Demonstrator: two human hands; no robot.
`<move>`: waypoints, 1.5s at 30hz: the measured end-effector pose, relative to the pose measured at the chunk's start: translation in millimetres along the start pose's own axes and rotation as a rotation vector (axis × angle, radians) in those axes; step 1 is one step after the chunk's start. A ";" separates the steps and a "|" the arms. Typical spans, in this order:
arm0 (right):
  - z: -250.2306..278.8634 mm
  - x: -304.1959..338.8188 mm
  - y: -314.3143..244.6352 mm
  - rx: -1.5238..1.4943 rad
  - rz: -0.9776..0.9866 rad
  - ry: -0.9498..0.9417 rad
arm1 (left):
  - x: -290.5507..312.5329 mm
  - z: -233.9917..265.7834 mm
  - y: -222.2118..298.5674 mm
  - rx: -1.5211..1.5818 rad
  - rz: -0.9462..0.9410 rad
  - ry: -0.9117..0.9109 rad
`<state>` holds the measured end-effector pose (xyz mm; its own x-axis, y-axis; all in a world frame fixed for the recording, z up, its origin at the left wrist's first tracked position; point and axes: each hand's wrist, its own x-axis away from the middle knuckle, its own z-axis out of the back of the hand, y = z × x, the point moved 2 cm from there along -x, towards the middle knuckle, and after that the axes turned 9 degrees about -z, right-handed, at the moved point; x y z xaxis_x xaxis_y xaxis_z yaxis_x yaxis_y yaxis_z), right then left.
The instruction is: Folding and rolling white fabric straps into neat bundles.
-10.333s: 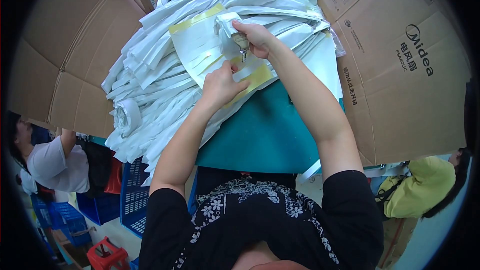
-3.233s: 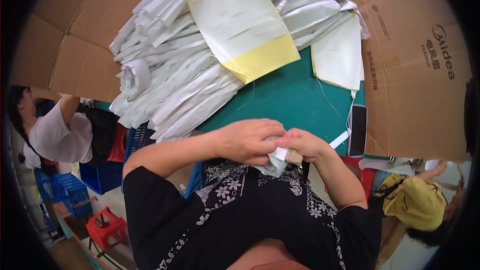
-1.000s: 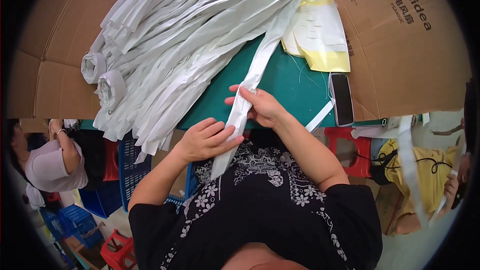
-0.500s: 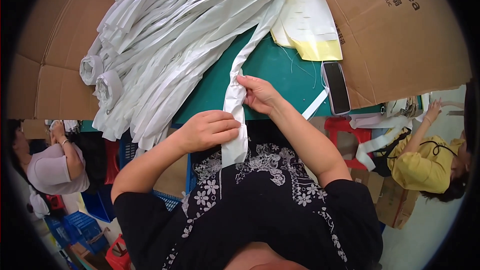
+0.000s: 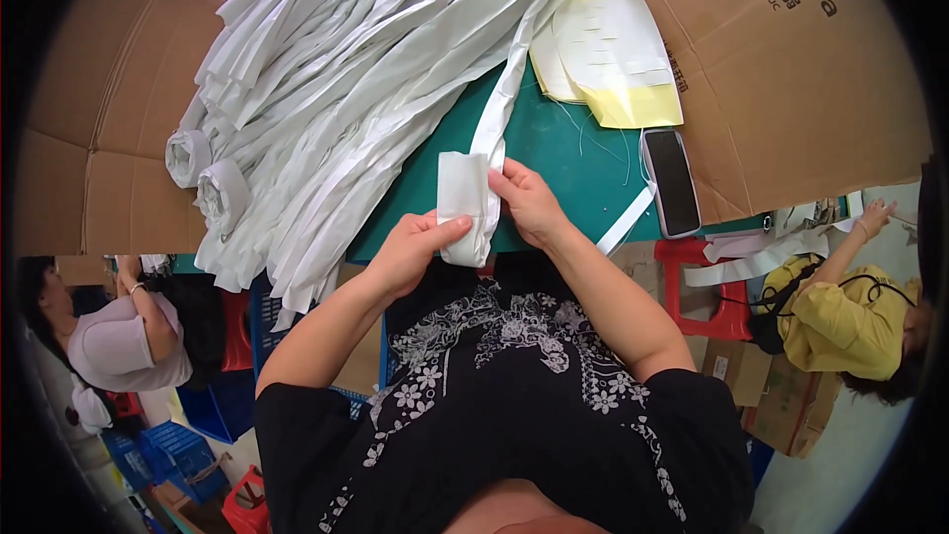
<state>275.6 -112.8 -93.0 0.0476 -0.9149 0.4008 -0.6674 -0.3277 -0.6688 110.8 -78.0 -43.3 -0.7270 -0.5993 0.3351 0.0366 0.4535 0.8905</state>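
A white fabric strip [image 5: 499, 109] runs from the far end of the table down to my hands. Its near end is folded back on itself as a flat flap [image 5: 461, 186]. My left hand [image 5: 410, 249] pinches the fold, thumb on top and fingers beneath. Just right of the flap, my right hand [image 5: 527, 200] grips the strip's edge between thumb and fingers. A large heap of similar white strips [image 5: 346, 109] fans out to the left, with two rolled coils [image 5: 222, 196] at its left side.
The green table [image 5: 563, 173] carries a phone [image 5: 670, 183] and a yellow-edged paper sheaf [image 5: 613, 49] at right. Cardboard walls [image 5: 781, 89] rise on both sides. People sit at left [image 5: 124, 341] and right [image 5: 855, 321]. Red stools [image 5: 697, 287] and blue crates [image 5: 183, 460] stand below.
The strip's lower end, which hung down over my shirt, is now folded upward. My left hand has turned from palm-down on the strip to a thumb-on-top pinch.
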 end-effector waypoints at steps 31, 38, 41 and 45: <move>6.5 38.6 -21.6 0.957 0.296 0.114 | -65.9 -7.9 10.2 -0.029 0.464 -0.029; 18.9 27.1 -3.4 0.217 0.088 0.209 | -53.3 8.6 10.2 -0.335 -0.238 -0.195; 10.5 35.2 -7.3 -0.044 -0.157 0.166 | -40.3 1.9 13.0 -1.088 -1.051 -0.282; 4.3 40.5 8.8 -0.200 -0.273 0.176 | -44.7 2.3 2.2 -1.267 -1.384 -0.332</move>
<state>274.8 -153.8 -85.3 0.1268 -0.7398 0.6608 -0.7803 -0.4856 -0.3940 141.8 -48.7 -57.0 -0.7602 0.1355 -0.6354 -0.3061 -0.9374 0.1664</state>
